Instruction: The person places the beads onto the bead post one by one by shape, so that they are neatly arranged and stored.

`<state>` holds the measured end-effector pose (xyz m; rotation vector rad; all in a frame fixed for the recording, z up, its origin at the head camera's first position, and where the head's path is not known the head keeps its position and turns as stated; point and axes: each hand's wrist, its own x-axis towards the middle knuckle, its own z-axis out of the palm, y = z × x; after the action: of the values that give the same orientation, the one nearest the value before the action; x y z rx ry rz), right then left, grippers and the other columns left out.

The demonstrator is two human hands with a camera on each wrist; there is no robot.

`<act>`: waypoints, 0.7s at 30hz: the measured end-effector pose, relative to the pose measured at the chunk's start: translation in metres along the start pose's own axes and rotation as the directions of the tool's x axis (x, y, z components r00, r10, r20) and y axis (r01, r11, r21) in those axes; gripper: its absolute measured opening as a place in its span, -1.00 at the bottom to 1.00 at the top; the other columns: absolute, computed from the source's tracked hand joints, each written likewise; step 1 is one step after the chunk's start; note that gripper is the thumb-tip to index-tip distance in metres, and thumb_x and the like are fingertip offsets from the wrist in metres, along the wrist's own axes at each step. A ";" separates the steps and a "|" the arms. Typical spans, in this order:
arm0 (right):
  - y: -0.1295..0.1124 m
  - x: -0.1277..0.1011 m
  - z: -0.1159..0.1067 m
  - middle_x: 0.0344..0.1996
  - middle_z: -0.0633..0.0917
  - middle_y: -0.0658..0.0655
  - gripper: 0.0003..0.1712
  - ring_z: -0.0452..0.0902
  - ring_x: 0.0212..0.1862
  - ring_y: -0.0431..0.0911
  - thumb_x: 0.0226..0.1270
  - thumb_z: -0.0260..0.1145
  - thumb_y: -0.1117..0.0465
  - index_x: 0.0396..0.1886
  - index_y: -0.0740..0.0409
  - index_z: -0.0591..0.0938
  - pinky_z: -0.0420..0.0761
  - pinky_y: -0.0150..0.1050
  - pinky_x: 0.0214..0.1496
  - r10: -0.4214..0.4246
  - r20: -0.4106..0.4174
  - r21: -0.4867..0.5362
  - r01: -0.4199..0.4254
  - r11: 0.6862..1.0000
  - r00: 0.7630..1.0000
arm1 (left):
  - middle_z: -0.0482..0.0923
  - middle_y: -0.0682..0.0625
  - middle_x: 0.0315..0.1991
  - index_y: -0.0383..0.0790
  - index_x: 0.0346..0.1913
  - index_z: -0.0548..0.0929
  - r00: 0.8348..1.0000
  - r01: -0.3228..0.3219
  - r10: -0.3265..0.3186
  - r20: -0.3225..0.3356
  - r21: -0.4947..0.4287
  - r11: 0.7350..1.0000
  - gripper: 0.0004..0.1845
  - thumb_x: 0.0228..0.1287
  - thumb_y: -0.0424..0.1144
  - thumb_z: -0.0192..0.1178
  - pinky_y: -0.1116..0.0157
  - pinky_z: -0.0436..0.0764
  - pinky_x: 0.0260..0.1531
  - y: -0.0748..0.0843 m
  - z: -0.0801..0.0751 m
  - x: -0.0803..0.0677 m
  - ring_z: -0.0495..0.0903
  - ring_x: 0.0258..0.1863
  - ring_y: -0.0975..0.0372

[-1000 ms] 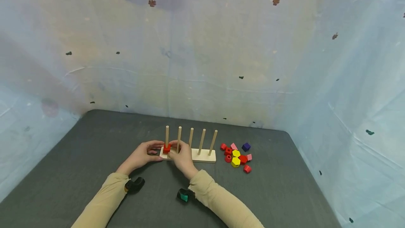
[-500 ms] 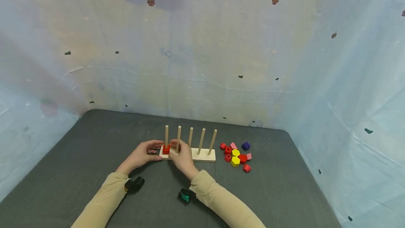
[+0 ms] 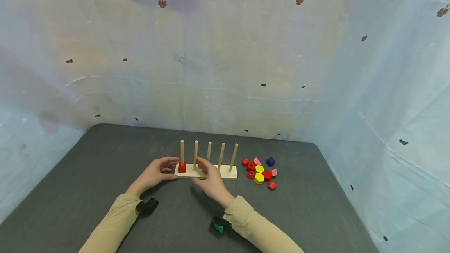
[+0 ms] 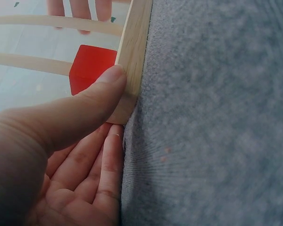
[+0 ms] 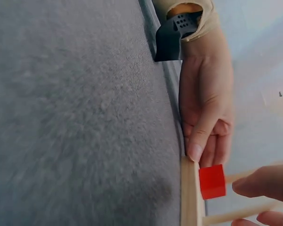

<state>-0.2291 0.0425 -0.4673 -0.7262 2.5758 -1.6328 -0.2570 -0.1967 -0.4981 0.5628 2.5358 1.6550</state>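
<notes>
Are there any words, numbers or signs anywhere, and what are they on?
None that I can read: the red cube-shaped block, pale wooden peg board and loose coloured blocks show no writing.
The pale hanging sheet has only little pictures and marks.
Sides facing away can't be checked.

Pegged wooden board (image 3: 230,173) on grey counter (image 3: 309,210): five standing pegs, accessible from above with gaps between; red block (image 3: 182,167) around the foot of the leftmost; left end obstructed by left hand (image 3: 153,173), front of the middle pegs by right hand (image 3: 212,183). Narrow lane between the board's right end and the loose group of blocks (image 3: 259,179), those blocks closing in on one another. Wider passage over the counter between the forearms and right of the group; hanging cloth (image 3: 225,69) walling the far edge.
</notes>
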 end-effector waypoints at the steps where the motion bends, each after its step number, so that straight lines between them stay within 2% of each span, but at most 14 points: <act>1: 0.000 -0.002 -0.003 0.22 0.48 0.19 -0.31 0.43 0.21 0.06 0.21 0.36 0.39 0.35 0.22 0.36 0.45 -0.13 0.22 -0.009 0.001 -0.011 0.009 1.000 1.000 | 0.45 -0.36 0.15 -0.47 0.25 0.41 1.000 -0.001 0.001 0.000 -0.001 1.000 -0.35 0.07 -0.42 0.39 -0.07 0.50 0.03 0.004 0.000 -0.001 0.44 0.13 -0.16; 5: 0.003 -0.011 -0.017 0.15 0.54 0.17 -0.37 0.49 0.13 0.04 0.19 0.38 0.40 0.28 0.20 0.43 0.51 -0.10 0.16 -0.054 0.007 -0.005 0.054 0.999 0.999 | 0.46 -0.38 0.13 -0.50 0.23 0.42 1.000 0.003 -0.003 -0.005 0.015 1.000 -0.37 0.07 -0.43 0.39 -0.07 0.50 0.03 0.019 0.001 -0.007 0.44 0.12 -0.18; 10: 0.005 -0.021 -0.048 0.05 0.59 0.27 -0.46 0.51 0.08 0.13 0.18 0.36 0.46 0.19 0.25 0.49 0.51 0.09 0.11 -0.084 0.007 0.031 0.084 0.996 0.996 | 0.46 -0.37 0.13 -0.49 0.23 0.42 1.000 0.010 -0.010 -0.004 0.012 1.000 -0.37 0.08 -0.44 0.39 -0.07 0.49 0.04 0.023 0.002 -0.010 0.44 0.13 -0.18; 15: -0.021 -0.037 -0.088 0.02 0.57 0.41 -0.50 0.47 0.07 0.29 0.17 0.32 0.53 0.14 0.39 0.49 0.44 0.25 0.10 -0.058 -0.029 0.044 0.059 0.997 0.998 | 0.44 -0.38 0.15 -0.51 0.24 0.41 1.000 -0.005 0.005 0.000 0.011 1.000 -0.36 0.08 -0.42 0.39 -0.07 0.49 0.04 0.022 0.001 -0.009 0.43 0.13 -0.19; 17: -0.028 -0.041 -0.102 0.01 0.56 0.42 -0.51 0.47 0.07 0.30 0.18 0.32 0.52 0.14 0.40 0.48 0.44 0.25 0.10 -0.051 -0.047 0.022 0.052 0.998 0.998 | 0.44 -0.35 0.16 -0.47 0.25 0.41 1.000 -0.012 0.012 0.001 0.017 1.000 -0.35 0.08 -0.38 0.40 -0.04 0.50 0.04 0.011 0.000 -0.006 0.44 0.14 -0.16; 21: -0.004 -0.042 -0.124 0.00 0.61 0.31 -0.48 0.51 0.07 0.20 0.16 0.36 0.50 0.16 0.28 0.51 0.48 0.19 0.09 -0.051 -0.119 -0.033 0.048 0.998 0.992 | 0.47 -0.26 0.17 -0.35 0.26 0.44 1.000 -0.006 0.006 -0.002 0.031 1.000 -0.33 0.07 -0.28 0.43 0.06 0.53 0.05 -0.011 0.000 0.003 0.46 0.15 -0.07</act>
<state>-0.2203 0.1634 -0.4166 -0.7208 2.6905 -1.7068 -0.2625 -0.1994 -0.5073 0.5712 2.5682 1.6218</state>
